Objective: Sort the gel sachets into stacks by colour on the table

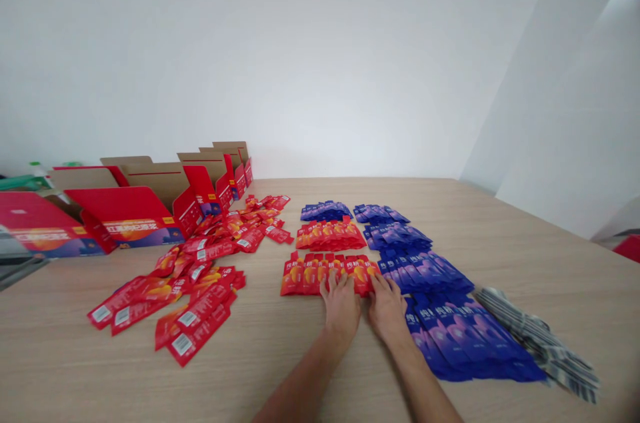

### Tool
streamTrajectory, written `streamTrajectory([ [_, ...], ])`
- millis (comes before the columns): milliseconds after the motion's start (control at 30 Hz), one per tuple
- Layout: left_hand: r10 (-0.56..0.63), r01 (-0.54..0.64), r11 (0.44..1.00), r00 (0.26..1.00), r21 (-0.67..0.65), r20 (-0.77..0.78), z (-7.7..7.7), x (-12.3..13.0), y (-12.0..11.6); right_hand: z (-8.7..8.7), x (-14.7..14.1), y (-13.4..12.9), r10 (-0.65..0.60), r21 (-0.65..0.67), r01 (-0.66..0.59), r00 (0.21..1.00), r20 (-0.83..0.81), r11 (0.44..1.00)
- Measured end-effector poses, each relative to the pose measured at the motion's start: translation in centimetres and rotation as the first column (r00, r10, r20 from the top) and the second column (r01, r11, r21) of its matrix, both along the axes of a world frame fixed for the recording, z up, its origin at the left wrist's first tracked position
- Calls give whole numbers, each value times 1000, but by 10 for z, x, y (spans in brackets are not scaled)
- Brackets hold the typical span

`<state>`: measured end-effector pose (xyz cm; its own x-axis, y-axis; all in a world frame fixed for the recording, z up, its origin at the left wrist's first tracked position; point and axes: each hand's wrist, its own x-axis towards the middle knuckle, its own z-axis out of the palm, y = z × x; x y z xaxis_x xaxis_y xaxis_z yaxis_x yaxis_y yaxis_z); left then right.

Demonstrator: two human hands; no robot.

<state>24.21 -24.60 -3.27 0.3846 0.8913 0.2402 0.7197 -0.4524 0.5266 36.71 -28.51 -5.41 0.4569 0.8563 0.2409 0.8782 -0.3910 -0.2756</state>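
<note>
A row of overlapping red sachets (309,274) lies in the middle of the wooden table. My left hand (341,300) rests its spread fingertips on the lower edge of this row, right of its middle. Touching the row's right end is my right hand (387,303), its fingers bent and partly over the last sachets. Another red row (330,234) lies just behind. Blue sachets (425,271) are fanned out right of the red rows, and more blue sachets (465,336) lie closer, right of my right wrist.
Loose red sachets (200,316) are scattered on the left. Behind them stand open red boxes (130,210) in a line. A striped cloth (540,340) lies at the right beside the blue sachets. Two further blue stacks lie at the back, before the white wall.
</note>
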Motion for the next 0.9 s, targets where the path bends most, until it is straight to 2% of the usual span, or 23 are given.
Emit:
streamTrajectory([
  [200, 23, -23, 1000, 1000, 5, 4, 8, -6, -4, 14, -9, -6, 0, 84, -3, 999, 41, 996],
  [367, 52, -51, 996, 999, 66, -16, 18, -31, -7, 24, -31, -3, 58, 145, -67, 996, 65, 987],
  [600, 188, -174, 975, 978, 136, -94, 22, -104, -3, 34, -101, 9, 210, 113, -214, 977, 47, 970],
  [767, 348, -315, 930, 922, 190, -171, 16, -169, 3, 40, -160, 18, 345, 126, -343, 939, 10, 931],
  [900, 457, -413, 884, 861, 220, -222, 13, -213, 5, 38, -202, 26, 422, 167, -413, 906, -23, 896],
])
